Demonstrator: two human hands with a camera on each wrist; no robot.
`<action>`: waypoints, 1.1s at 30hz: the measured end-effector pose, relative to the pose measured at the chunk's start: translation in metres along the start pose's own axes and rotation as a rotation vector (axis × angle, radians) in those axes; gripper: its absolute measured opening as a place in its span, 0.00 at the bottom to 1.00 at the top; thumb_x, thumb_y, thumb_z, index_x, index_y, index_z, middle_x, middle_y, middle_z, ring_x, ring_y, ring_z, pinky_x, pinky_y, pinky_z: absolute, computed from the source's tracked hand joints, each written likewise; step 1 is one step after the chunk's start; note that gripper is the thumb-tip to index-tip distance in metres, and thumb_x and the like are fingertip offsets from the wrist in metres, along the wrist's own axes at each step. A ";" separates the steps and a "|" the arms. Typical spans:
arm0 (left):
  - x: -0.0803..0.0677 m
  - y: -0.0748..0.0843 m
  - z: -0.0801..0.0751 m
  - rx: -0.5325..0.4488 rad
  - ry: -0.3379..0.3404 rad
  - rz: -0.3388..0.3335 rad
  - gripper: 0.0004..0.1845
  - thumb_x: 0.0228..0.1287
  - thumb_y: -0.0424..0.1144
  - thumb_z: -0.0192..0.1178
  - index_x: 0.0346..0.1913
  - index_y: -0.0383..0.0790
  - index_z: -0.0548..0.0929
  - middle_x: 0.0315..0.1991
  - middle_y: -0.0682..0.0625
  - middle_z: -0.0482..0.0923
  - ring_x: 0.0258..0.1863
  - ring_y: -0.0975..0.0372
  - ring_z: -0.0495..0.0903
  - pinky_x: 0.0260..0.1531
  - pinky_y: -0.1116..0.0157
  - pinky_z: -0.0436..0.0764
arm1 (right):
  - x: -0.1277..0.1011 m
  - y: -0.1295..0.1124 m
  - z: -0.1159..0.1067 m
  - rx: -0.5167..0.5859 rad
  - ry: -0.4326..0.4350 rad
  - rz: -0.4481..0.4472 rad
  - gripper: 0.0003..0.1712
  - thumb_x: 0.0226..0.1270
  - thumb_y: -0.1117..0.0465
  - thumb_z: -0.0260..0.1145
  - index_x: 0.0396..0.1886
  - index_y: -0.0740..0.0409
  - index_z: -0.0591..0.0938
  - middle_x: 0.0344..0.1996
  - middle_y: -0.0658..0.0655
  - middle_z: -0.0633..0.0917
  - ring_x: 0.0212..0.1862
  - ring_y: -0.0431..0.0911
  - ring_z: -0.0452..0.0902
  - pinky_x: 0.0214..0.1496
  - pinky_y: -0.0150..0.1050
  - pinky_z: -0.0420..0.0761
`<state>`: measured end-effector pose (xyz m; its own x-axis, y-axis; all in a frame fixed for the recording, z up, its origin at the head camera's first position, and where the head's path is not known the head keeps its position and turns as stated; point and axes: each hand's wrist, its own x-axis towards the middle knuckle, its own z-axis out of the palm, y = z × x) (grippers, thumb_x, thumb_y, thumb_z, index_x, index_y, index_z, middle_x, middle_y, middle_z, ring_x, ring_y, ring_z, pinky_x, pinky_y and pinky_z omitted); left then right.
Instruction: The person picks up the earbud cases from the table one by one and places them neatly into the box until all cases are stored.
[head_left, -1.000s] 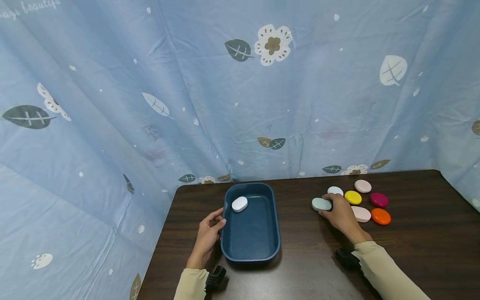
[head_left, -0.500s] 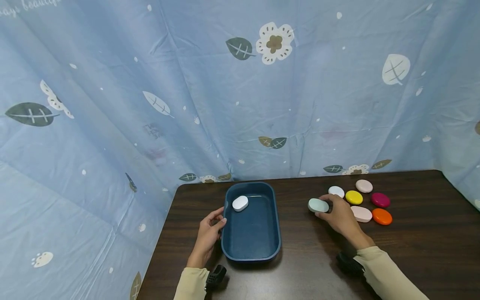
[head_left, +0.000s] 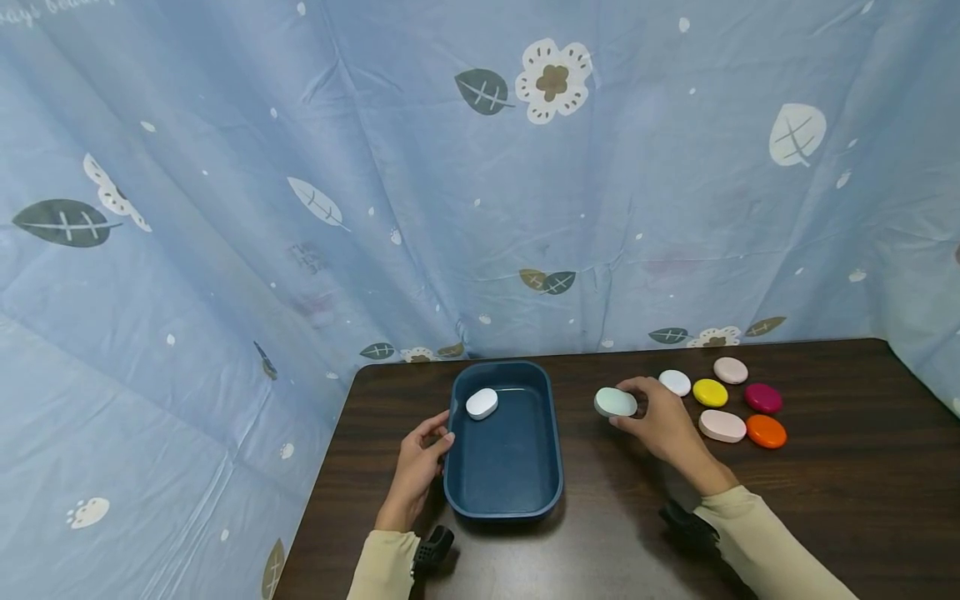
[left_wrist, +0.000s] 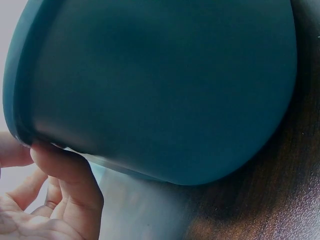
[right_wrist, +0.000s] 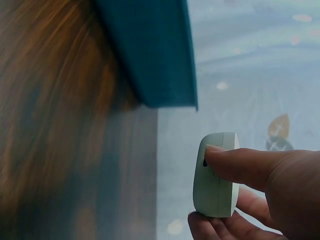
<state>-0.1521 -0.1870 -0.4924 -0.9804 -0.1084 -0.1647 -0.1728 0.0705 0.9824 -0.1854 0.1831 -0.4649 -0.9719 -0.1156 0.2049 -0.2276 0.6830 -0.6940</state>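
My right hand [head_left: 663, 421] pinches a pale green oval case [head_left: 615, 402] between thumb and fingers, over the table between the blue tray and the loose pieces. Up close in the right wrist view, the case [right_wrist: 214, 175] shows a seam round its side and a small dark notch by the thumb. At the left side of the deep blue tray [head_left: 501, 517], my left hand [head_left: 415, 462] grips the rim. The left wrist view has the thumb [left_wrist: 70, 172] against the tray's edge. Inside the tray, toward its far left corner, lies a white rounded piece [head_left: 482, 403].
Right of my right hand lie a white piece [head_left: 674, 382], a yellow one [head_left: 710, 392], a pale pink oval [head_left: 722, 426], an orange one [head_left: 767, 432], a magenta one [head_left: 763, 397] and a pale round one [head_left: 730, 370]. A blue patterned curtain [head_left: 420, 167] hangs behind the dark wooden table [head_left: 862, 500].
My right hand has carried the pale green case left, away from the loose pieces and toward the tray. The left hand has stayed at the tray's rim.
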 end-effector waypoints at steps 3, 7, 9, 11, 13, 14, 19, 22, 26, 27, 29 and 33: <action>0.000 0.000 0.000 -0.010 -0.007 0.006 0.24 0.78 0.31 0.58 0.73 0.32 0.75 0.46 0.47 0.72 0.34 0.58 0.70 0.25 0.66 0.69 | 0.001 -0.010 0.002 0.022 -0.005 -0.013 0.27 0.56 0.70 0.82 0.55 0.72 0.82 0.52 0.72 0.82 0.45 0.59 0.84 0.48 0.56 0.85; -0.001 0.000 -0.001 -0.014 -0.013 0.011 0.24 0.78 0.31 0.58 0.74 0.31 0.75 0.46 0.47 0.72 0.34 0.59 0.70 0.26 0.66 0.69 | 0.004 -0.022 0.006 0.039 -0.001 -0.044 0.27 0.56 0.70 0.82 0.55 0.71 0.83 0.51 0.71 0.83 0.46 0.60 0.84 0.49 0.57 0.85; -0.001 0.000 -0.001 -0.012 -0.010 0.008 0.24 0.78 0.30 0.58 0.73 0.32 0.75 0.46 0.47 0.72 0.34 0.59 0.70 0.26 0.66 0.69 | 0.005 -0.027 0.008 0.049 0.000 -0.064 0.26 0.55 0.70 0.82 0.54 0.70 0.84 0.51 0.70 0.83 0.46 0.59 0.84 0.49 0.57 0.85; -0.001 -0.001 -0.001 -0.013 -0.009 0.008 0.24 0.78 0.30 0.58 0.73 0.31 0.75 0.46 0.47 0.72 0.35 0.59 0.70 0.26 0.66 0.69 | 0.007 -0.032 0.010 0.057 0.003 -0.082 0.26 0.55 0.71 0.83 0.53 0.69 0.84 0.50 0.69 0.84 0.46 0.59 0.84 0.49 0.56 0.85; -0.001 -0.001 -0.001 -0.016 -0.007 0.007 0.24 0.78 0.30 0.58 0.73 0.31 0.76 0.46 0.47 0.72 0.35 0.59 0.70 0.25 0.66 0.69 | 0.009 -0.037 0.012 0.067 0.001 -0.100 0.25 0.54 0.71 0.83 0.52 0.69 0.84 0.50 0.68 0.84 0.46 0.59 0.84 0.49 0.56 0.85; -0.001 -0.001 -0.001 -0.017 -0.007 0.008 0.23 0.78 0.29 0.58 0.73 0.31 0.76 0.46 0.46 0.72 0.35 0.59 0.71 0.26 0.66 0.69 | 0.009 -0.040 0.013 0.070 0.000 -0.107 0.25 0.54 0.72 0.83 0.52 0.69 0.84 0.49 0.68 0.84 0.46 0.59 0.84 0.49 0.56 0.85; -0.001 -0.002 -0.002 -0.021 -0.006 0.008 0.23 0.78 0.29 0.58 0.72 0.31 0.76 0.46 0.46 0.72 0.35 0.59 0.70 0.26 0.66 0.69 | 0.012 -0.054 0.020 0.066 -0.019 -0.124 0.25 0.54 0.71 0.83 0.52 0.68 0.85 0.50 0.67 0.85 0.48 0.59 0.83 0.51 0.57 0.83; -0.001 -0.002 -0.002 -0.022 -0.006 0.007 0.23 0.78 0.29 0.58 0.72 0.31 0.76 0.46 0.46 0.72 0.36 0.58 0.71 0.26 0.66 0.70 | 0.014 -0.062 0.025 0.055 -0.036 -0.141 0.25 0.54 0.71 0.83 0.52 0.67 0.85 0.51 0.66 0.85 0.50 0.59 0.82 0.52 0.58 0.82; -0.001 -0.002 -0.002 -0.024 -0.005 0.007 0.23 0.78 0.29 0.57 0.72 0.31 0.76 0.46 0.46 0.72 0.36 0.58 0.71 0.26 0.66 0.70 | 0.018 -0.072 0.032 0.053 -0.062 -0.181 0.25 0.54 0.71 0.83 0.52 0.66 0.85 0.50 0.64 0.85 0.49 0.57 0.82 0.52 0.56 0.81; -0.001 -0.002 -0.002 -0.026 -0.005 0.006 0.23 0.78 0.29 0.57 0.72 0.31 0.76 0.46 0.46 0.72 0.36 0.58 0.71 0.26 0.67 0.70 | 0.019 -0.074 0.034 0.056 -0.068 -0.187 0.25 0.54 0.71 0.83 0.52 0.66 0.85 0.50 0.64 0.85 0.48 0.56 0.81 0.51 0.55 0.81; 0.000 -0.002 -0.002 -0.029 -0.006 0.006 0.23 0.78 0.29 0.57 0.72 0.31 0.76 0.45 0.46 0.72 0.36 0.59 0.71 0.26 0.67 0.69 | 0.021 -0.078 0.038 0.058 -0.084 -0.193 0.25 0.54 0.71 0.83 0.52 0.66 0.85 0.50 0.63 0.84 0.47 0.54 0.81 0.51 0.54 0.81; 0.000 -0.002 -0.001 -0.029 -0.007 0.006 0.23 0.78 0.29 0.58 0.72 0.31 0.76 0.46 0.46 0.72 0.36 0.59 0.71 0.26 0.67 0.70 | 0.025 -0.087 0.046 0.058 -0.119 -0.188 0.25 0.54 0.70 0.83 0.53 0.66 0.84 0.50 0.62 0.84 0.47 0.53 0.81 0.51 0.52 0.82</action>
<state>-0.1515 -0.1884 -0.4943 -0.9820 -0.1012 -0.1593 -0.1642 0.0424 0.9855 -0.1926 0.0871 -0.4313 -0.9115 -0.3235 0.2540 -0.4051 0.5996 -0.6902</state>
